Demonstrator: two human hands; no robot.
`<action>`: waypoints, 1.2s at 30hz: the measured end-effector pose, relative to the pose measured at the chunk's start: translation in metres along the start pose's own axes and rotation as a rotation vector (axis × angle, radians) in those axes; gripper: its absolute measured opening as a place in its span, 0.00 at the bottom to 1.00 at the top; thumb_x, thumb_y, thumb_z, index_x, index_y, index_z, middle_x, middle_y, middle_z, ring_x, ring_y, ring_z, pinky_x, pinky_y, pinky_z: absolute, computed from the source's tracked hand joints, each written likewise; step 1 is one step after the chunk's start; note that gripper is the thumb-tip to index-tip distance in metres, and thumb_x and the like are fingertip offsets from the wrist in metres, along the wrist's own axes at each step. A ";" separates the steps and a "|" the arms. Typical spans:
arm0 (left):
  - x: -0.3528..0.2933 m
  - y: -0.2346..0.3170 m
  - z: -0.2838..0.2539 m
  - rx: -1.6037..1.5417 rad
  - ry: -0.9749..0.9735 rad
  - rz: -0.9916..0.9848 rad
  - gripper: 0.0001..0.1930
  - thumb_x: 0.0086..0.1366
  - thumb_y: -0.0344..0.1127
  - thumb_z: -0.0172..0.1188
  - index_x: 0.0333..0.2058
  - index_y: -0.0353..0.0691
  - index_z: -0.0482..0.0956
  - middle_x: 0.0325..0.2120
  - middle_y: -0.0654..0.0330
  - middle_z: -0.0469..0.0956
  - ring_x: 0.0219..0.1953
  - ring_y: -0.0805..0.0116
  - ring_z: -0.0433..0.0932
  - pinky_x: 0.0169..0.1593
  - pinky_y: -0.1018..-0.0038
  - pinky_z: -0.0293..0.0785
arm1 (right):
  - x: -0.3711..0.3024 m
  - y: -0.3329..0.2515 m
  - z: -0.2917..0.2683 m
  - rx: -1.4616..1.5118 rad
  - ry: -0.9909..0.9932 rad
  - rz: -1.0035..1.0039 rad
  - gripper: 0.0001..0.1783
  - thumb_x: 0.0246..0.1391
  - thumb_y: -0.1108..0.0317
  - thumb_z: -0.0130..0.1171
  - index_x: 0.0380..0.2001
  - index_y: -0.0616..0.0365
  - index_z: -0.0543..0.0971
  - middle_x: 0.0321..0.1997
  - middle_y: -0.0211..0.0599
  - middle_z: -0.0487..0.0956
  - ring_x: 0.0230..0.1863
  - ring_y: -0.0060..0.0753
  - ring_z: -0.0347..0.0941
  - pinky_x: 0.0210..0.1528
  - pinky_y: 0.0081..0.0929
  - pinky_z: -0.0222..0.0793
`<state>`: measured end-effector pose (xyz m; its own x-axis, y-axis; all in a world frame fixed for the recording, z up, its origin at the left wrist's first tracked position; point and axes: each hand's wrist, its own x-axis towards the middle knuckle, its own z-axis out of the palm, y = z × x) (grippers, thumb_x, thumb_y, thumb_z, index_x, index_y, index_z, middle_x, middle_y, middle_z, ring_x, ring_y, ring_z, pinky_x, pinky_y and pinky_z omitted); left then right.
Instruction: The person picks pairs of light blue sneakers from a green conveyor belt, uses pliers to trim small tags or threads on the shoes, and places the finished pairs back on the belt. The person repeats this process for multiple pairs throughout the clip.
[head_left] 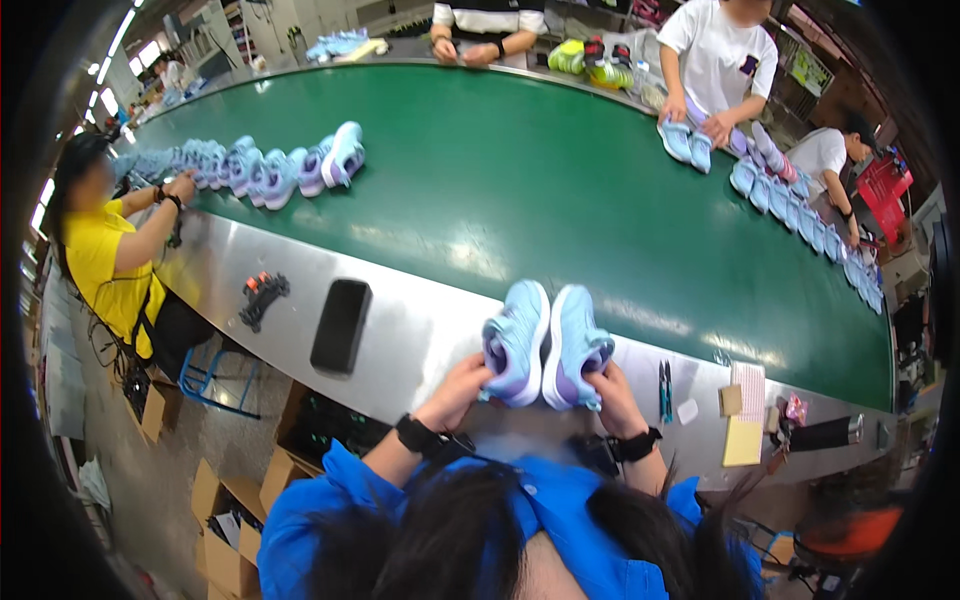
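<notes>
A pair of light blue sneakers with lilac heels and white soles is held side by side in front of me, over the near edge of the green belt. My left hand (pixel 459 391) grips the left sneaker (pixel 517 340) at its heel. Around the heel of the right sneaker (pixel 574 345) closes my right hand (pixel 613 395), its fingers partly inside the collar. Both toes point away from me, and the soles face each other with a narrow gap between. Some fingertips are hidden behind the shoes.
Left on the metal ledge lie a black phone (pixel 341 326) and a black-and-orange device (pixel 263 300). Right are thread snips (pixel 666 391) and a yellow notepad (pixel 743 437). More sneakers line the belt (pixel 480 180) at left (pixel 275 175) and right (pixel 790 208). Several co-workers sit or stand around it.
</notes>
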<state>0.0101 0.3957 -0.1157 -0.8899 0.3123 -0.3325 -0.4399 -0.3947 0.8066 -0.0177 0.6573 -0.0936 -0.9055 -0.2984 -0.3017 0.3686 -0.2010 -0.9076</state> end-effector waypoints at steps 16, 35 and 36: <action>-0.006 0.003 -0.002 0.194 -0.013 0.132 0.29 0.62 0.28 0.49 0.63 0.35 0.59 0.51 0.52 0.70 0.47 0.60 0.76 0.44 0.62 0.81 | -0.002 -0.004 -0.016 -0.163 -0.021 -0.182 0.29 0.57 0.77 0.51 0.64 0.61 0.65 0.55 0.37 0.76 0.55 0.31 0.72 0.58 0.27 0.67; -0.044 0.014 0.029 1.376 0.419 0.522 0.38 0.51 0.36 0.69 0.62 0.45 0.64 0.49 0.43 0.65 0.45 0.45 0.72 0.47 0.61 0.73 | -0.046 -0.028 -0.003 -1.393 0.229 -0.516 0.42 0.41 0.65 0.70 0.63 0.48 0.68 0.57 0.38 0.73 0.51 0.44 0.73 0.46 0.35 0.74; -0.043 0.013 0.029 1.371 0.415 0.518 0.38 0.51 0.36 0.69 0.62 0.46 0.64 0.49 0.43 0.65 0.45 0.45 0.73 0.47 0.60 0.74 | -0.047 -0.027 -0.003 -1.373 0.241 -0.504 0.41 0.42 0.66 0.69 0.62 0.49 0.68 0.56 0.39 0.74 0.51 0.43 0.74 0.48 0.34 0.73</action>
<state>0.0462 0.4021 -0.0768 -0.9787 0.0461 0.2000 0.1616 0.7734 0.6129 0.0141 0.6790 -0.0559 -0.9375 -0.2806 0.2058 -0.3451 0.8253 -0.4470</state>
